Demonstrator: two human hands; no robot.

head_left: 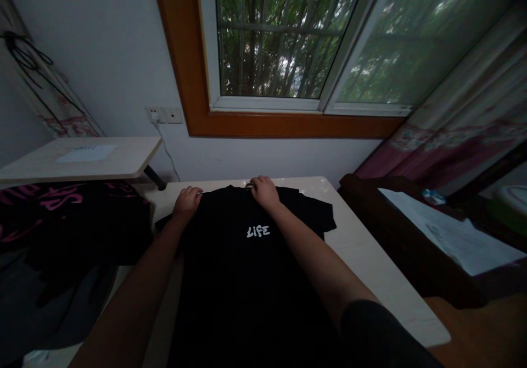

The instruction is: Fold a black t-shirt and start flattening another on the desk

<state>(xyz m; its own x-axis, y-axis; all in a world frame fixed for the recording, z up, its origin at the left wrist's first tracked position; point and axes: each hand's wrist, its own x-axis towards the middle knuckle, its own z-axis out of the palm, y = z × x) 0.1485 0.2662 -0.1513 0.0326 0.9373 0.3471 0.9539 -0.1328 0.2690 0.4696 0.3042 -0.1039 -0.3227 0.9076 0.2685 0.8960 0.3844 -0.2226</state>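
Observation:
A black T-shirt (247,280) with small white lettering on its chest lies spread on a pale table, its collar toward the window. At the shirt's left shoulder, my left hand (187,202) is closed on the fabric, and a thin light edge shows by its fingertips. My right hand (264,192) grips the shirt beside the collar, fingers bent over the far edge. A small curved piece (249,184), perhaps a hanger's hook, shows next to those fingers. Whether the rest of a hanger is inside the shirt is hidden.
The pale table (362,247) reaches the wall under the window. Dark clothes (74,219) with pink print lie at left, below a raised shelf (135,151) bearing a paper. A white cable hangs from the wall socket (164,115). White sheets (448,230) lie on dark furniture at right.

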